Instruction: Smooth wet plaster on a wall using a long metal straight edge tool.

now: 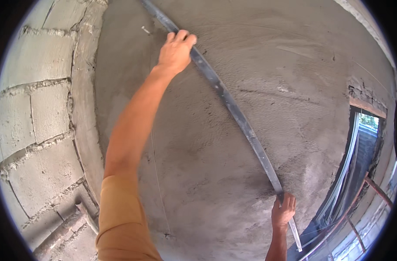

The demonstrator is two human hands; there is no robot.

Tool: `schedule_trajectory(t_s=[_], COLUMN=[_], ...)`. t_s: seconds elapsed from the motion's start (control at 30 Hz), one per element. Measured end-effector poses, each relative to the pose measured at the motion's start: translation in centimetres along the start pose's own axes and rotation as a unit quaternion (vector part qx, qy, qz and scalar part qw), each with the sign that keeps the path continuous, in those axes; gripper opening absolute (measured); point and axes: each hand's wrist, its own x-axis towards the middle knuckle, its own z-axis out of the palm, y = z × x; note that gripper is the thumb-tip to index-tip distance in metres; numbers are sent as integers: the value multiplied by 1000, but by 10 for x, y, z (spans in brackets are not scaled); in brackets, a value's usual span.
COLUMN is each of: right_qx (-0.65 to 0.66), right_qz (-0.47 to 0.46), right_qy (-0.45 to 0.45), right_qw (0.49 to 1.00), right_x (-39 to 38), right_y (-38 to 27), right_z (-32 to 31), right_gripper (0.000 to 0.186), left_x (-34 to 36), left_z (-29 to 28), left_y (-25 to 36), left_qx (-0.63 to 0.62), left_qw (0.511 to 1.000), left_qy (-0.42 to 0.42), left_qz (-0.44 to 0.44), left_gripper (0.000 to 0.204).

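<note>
A long, flat metal straightedge (233,108) lies pressed against a freshly plastered grey wall (259,56), running diagonally from the upper left down to the lower right; the fisheye view bends it into a curve. Its lower tip pokes out below the right hand, near a window opening (359,148).

The left hand (175,51) is raised high, with the fingers curled over the upper part of the straightedge and closed on its edge. The left forearm stretches up from an orange sleeve (120,222) at the bottom of the view. The right hand (283,211) grips the straightedge near its lower end, fingers wrapped around it from below.

The plaster looks wet and rough, with drag marks and darker patches around the bar. A small nail or peg (145,29) sticks out of the wall just left of the bar's upper end, and a thin string (157,174) hangs down the plaster.

To the left, the plaster ends at a raised edge beside bare grey concrete blocks (37,122) with mortar joints. A grey pipe (87,215) juts out near the lower left.
</note>
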Motion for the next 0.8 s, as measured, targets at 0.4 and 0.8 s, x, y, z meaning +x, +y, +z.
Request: schedule_trajectory(t_s=[0.4,0.8], right_qx=[-4,-33], right_qz=[162,107], right_qy=[57,48], right_qw=[985,993], right_x=[-37,-32], right_y=[112,48], right_z=[-18,12], right_gripper=[34,36], left_x=[131,102], left_z=[15,29], left_y=[259,161], left_qx=[-97,-81], left_qw=[984,990], left_qy=[-13,29], left_qz=[147,115], left_gripper=[31,40])
